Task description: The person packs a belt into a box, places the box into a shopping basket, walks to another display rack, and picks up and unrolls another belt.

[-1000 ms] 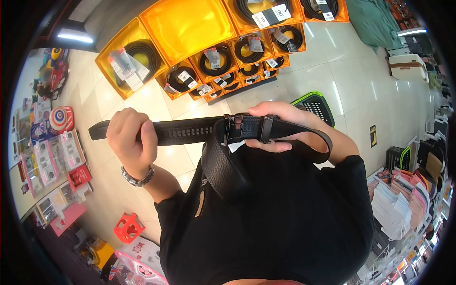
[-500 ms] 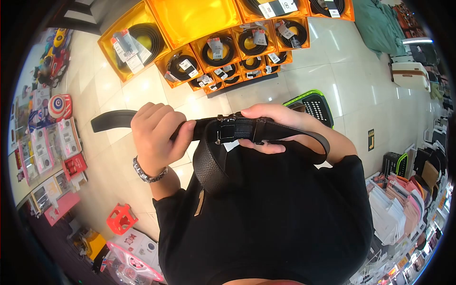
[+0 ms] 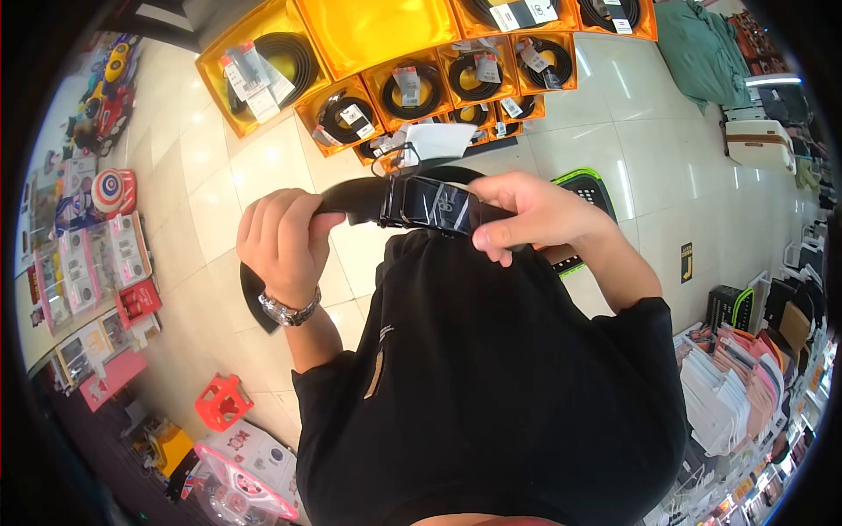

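A black leather belt [image 3: 351, 195] stretches between my two hands in front of the black shirt. My left hand [image 3: 282, 237], with a metal watch at the wrist, is closed round the strap. The belt's loose tail hangs down beyond that wrist. My right hand [image 3: 535, 213] pinches the belt just right of the buckle, thumb on the near side. The glossy dark buckle [image 3: 438, 206] faces up and bears a small emblem. Beyond it, a white tag [image 3: 438, 142] sticks out on a thin dark cord. Part of the strap curves behind the buckle.
Ahead stands a tiered display of orange boxes [image 3: 377, 35] with coiled, tagged belts. A green-rimmed black basket [image 3: 589, 188] is partly behind my right forearm. A red stool [image 3: 223, 401] stands on the tiled floor at left. Shelves of goods line both sides.
The belt has been turned over, so the buckle's glossy face now shows. Its tail swung down past my left wrist, the loop near the shirt moved away, and the tag came into fuller view.
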`<state>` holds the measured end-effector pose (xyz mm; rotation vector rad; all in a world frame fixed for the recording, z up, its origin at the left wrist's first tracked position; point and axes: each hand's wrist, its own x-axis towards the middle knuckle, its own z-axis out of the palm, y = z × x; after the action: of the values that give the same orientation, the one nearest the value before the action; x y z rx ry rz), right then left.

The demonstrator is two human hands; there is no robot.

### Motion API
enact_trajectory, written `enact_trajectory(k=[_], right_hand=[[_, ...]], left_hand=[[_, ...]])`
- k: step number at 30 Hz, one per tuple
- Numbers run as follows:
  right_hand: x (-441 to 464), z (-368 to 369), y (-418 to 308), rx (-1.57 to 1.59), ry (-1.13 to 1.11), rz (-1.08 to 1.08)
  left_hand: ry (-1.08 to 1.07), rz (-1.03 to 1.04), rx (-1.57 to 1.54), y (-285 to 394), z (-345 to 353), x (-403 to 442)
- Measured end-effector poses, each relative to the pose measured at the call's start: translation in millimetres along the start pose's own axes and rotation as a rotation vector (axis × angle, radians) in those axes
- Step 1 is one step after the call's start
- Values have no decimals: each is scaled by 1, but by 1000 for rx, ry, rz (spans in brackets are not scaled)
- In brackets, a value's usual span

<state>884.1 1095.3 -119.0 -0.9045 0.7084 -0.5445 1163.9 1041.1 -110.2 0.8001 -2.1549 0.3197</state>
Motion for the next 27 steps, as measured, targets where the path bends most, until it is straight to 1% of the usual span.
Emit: enact_trajectory(k=[1,2,4,5,6,9,10,12,13,14,15,16,17,18,20,21,22,24,26,27], right_hand=[[-1,-3,4,-80,-12,74],[-3,-1,6,-81,-14,79],[-8,4,8,-97,116,-43],[-10,6,5,-93,144,-75],[-11,7,3,-96,142,-72],[-9,12,-3,-219,242,-55],[-8,14,-3,-223,240,-54],[-8,19,-3,-350,295,8],[-9,23,-4,-404,281,2],[-12,25,-6,-597,284,14],[-11,24,-1,-765,267,-148],[-11,24,5,-928,245,-313],[-13,29,0,-1003,237,-248],[-14,31,1,-1007,229,-244],[-16,31,4,-1267,248,-296],[-16,32,6,-1347,233,-325],[-18,36,6,-1352,229,-325],[-21,46,7,-1532,267,-315],[-23,55,2,-1591,272,-330],[-25,58,1,-1649,295,-360]], left_hand=[[-5,-30,-24,0,-1,-3],[-4,-36,-23,0,0,-6],[-123,-134,-90,0,3,-12],[-175,-164,-157,0,6,-18],[-212,-252,-200,6,8,-24],[-233,-282,-400,17,17,-30],[-245,-271,-475,18,19,-36],[-245,-258,-595,28,21,-33],[-237,-262,-595,33,22,-31],[-250,-221,-608,37,22,-27],[-263,-183,-620,41,22,-24],[-257,-191,-619,44,23,-22],[-291,-144,-623,47,23,-22],[-326,-98,-626,49,24,-21],[-346,-97,-636,54,25,-22],[-381,-81,-651,55,26,-24],[-416,-63,-666,56,27,-25],[-412,-74,-653,62,22,-22],[-389,-6,-511,65,18,-23],[-324,-26,-484,67,18,-26]])
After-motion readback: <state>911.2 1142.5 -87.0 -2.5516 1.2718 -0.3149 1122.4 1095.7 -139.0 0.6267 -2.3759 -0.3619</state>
